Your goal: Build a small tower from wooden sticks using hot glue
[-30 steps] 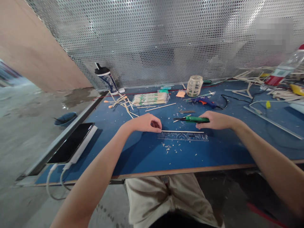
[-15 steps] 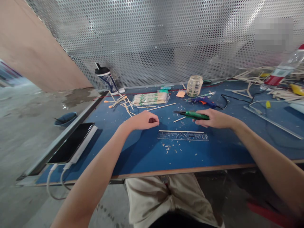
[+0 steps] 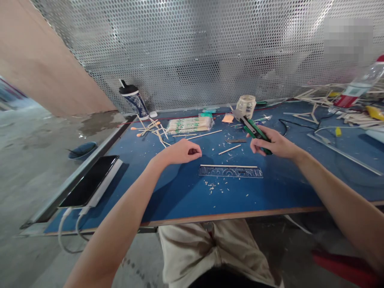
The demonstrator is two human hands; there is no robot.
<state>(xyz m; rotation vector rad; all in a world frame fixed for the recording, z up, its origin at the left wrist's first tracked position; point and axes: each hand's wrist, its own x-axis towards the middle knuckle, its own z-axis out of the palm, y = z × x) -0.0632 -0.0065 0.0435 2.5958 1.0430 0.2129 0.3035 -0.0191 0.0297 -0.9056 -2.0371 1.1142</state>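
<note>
My right hand (image 3: 274, 143) grips a green utility knife (image 3: 253, 130), raised over the table with its blade angled up and left. My left hand (image 3: 184, 151) rests on the table, fingers curled and closed, with nothing visible in them. Just right of it lies a clear plastic ruler (image 3: 231, 172). A thin wooden stick (image 3: 228, 165) lies along the ruler's upper edge, apart from both hands. Between the hands are a shorter stick (image 3: 229, 149) and a flat, narrow, brownish strip like a loose blade (image 3: 236, 141).
Small shavings (image 3: 212, 186) lie below the ruler. Behind are a bag of sticks (image 3: 189, 124), a jar (image 3: 246, 107), a joined stick frame (image 3: 150, 127) and a tumbler (image 3: 135, 100). A phone (image 3: 91, 180) lies left; a bottle (image 3: 357, 90) stands right.
My right hand has drawn back slightly to the right, and the knife has turned from level to pointing up and left. The loose flat strip now shows. My left hand has stayed put.
</note>
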